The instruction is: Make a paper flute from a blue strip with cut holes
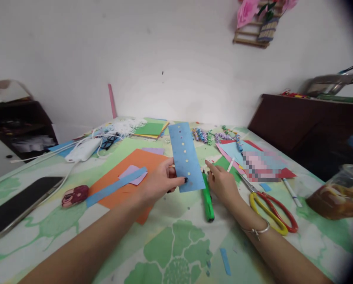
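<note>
My left hand (163,178) pinches the lower left edge of a blue paper strip (186,157), thumb in front, and holds it upright above the table. Down the strip's middle runs a row of several small round spots that look like holes. To its right is my right hand (223,183), index finger stretched toward the strip but apart from it, the other fingers partly hidden. Beside those fingers a slim green tool (208,201) with a dark end lies on the tablecloth; its kind is unclear. Scissors (272,209) with red and yellow handles lie right of my right wrist.
Orange paper (111,179) bears a narrow blue strip (117,186). Further left are a phone (19,201), a reddish case (75,196) and a white power bank (84,150) with cables. Curled paper coils (202,135) lie behind. A plastic cup (339,193) stands right, near a marker (291,192).
</note>
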Motion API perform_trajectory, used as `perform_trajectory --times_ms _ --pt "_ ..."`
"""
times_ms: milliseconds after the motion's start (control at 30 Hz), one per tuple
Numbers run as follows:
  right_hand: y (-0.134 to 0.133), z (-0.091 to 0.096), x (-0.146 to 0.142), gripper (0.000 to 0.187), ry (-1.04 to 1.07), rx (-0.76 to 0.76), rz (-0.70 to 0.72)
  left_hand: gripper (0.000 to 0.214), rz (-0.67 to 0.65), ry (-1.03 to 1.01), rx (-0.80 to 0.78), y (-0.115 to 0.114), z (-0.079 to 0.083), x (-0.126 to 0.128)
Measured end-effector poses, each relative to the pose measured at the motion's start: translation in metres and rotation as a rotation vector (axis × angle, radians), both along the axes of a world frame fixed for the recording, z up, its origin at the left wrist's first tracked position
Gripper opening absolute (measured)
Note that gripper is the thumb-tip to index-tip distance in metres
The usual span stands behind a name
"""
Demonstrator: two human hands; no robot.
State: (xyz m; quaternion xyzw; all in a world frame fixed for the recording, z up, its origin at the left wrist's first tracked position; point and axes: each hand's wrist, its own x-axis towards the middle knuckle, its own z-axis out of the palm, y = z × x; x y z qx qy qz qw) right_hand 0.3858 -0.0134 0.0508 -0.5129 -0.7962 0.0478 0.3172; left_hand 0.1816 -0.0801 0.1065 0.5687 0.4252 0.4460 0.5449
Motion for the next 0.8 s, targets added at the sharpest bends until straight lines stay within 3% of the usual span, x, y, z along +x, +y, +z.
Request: perform_trajectory --times_ms 100,167,200,300,533,800 --pt "-0.023 0.015 -0.008 0.041 0.201 -0.083 0.097 0.035 0.061 0.025 0.036 -0.005 -0.003 0.003" --pt "-0.040 0.025 -0.015 0.037 0.643 -0.409 0.378 0.031 0.082 0.061 0.067 -0.007 -0.007 0.003" --pt "-0.047 0.028 -0.017 0.027 0.741 -0.514 0.458 0.030 0.083 0.074 0.087 -0.008 -0.008 0.002" --pt "-0.059 0.034 -0.023 0.016 0.806 -0.682 0.530 0.027 0.068 0.083 0.132 -0.010 -0.011 0.003" --pt "-0.060 0.030 -0.028 0.013 0.832 -0.685 0.480 0.025 0.010 0.067 0.137 -0.016 -0.016 0.009" --pt "-0.063 0.027 -0.029 0.004 0.861 -0.551 0.442 0.025 0.025 0.021 0.085 -0.019 -0.022 0.014"
